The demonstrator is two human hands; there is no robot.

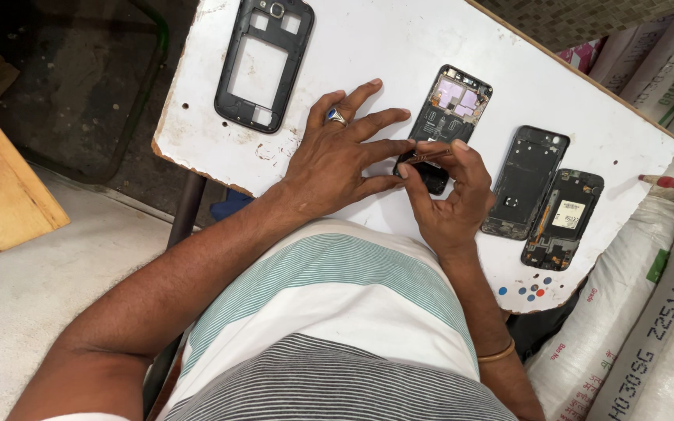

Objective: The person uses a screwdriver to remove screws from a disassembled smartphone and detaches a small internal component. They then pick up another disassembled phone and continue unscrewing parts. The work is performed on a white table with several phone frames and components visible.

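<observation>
— Where do we have our hands?

— Our left hand (pixel 337 156) lies flat, fingers spread, on the white chipped tabletop (pixel 368 39), fingertips touching the opened black phone with bare circuit board (pixel 450 117). Our right hand (pixel 450 195) is curled, pinching a thin brownish flex strip (pixel 429 156) over the phone's lower end.

— And nearby?

— An empty black phone frame (pixel 263 62) lies far left; two more opened black phone bodies (pixel 544 195) lie right.

White woven sacks (pixel 649 312) stacked right of table, green and red print; white label (pixel 568 214) inside rightmost phone.
</observation>
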